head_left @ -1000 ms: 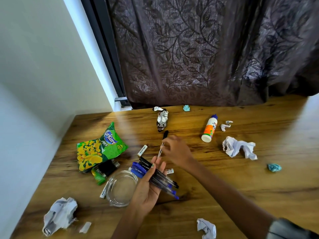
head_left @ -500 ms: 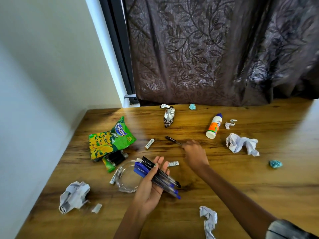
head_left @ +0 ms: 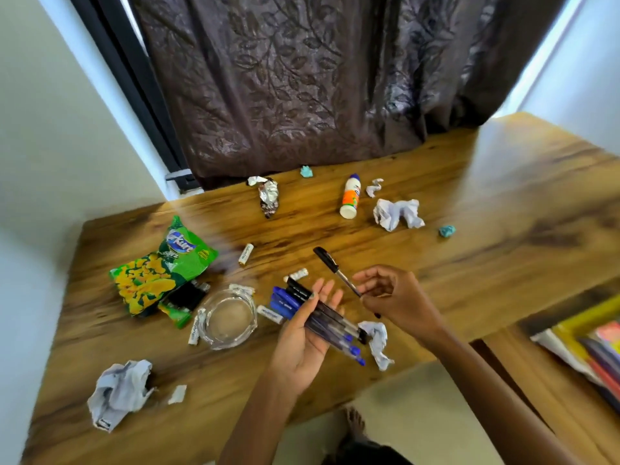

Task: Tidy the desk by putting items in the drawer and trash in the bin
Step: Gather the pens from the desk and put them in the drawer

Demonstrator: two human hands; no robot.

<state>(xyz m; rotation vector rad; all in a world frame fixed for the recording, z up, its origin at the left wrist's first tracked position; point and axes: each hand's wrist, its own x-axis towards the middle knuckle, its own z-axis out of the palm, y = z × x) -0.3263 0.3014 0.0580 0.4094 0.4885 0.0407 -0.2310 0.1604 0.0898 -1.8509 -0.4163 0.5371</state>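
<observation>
My left hand (head_left: pixel 303 344) lies palm up over the wooden desk (head_left: pixel 469 263) and holds a bundle of several blue and black pens (head_left: pixel 318 317). Just to its right, my right hand (head_left: pixel 399 297) pinches a single black-capped pen (head_left: pixel 335 270) by its lower end, cap pointing up and left, close above the bundle. An open drawer (head_left: pixel 583 347) with books and colourful items shows at the lower right, under the desk.
Crumpled papers (head_left: pixel 117 394) (head_left: pixel 397 213) (head_left: pixel 377 340), a green snack bag (head_left: pixel 161 266), a foil wrapper (head_left: pixel 268 196), a glue bottle (head_left: pixel 350 199), a glass ashtray (head_left: pixel 228 317), small white tubes (head_left: pixel 246 254) and teal scraps (head_left: pixel 447 230) litter the desk. A dark curtain (head_left: pixel 318 78) hangs behind. My foot (head_left: pixel 354 421) shows below.
My right hand picked the black pen off the desk and brought it back beside the bundle in my left hand. The camera swung right, bringing the open drawer into view.
</observation>
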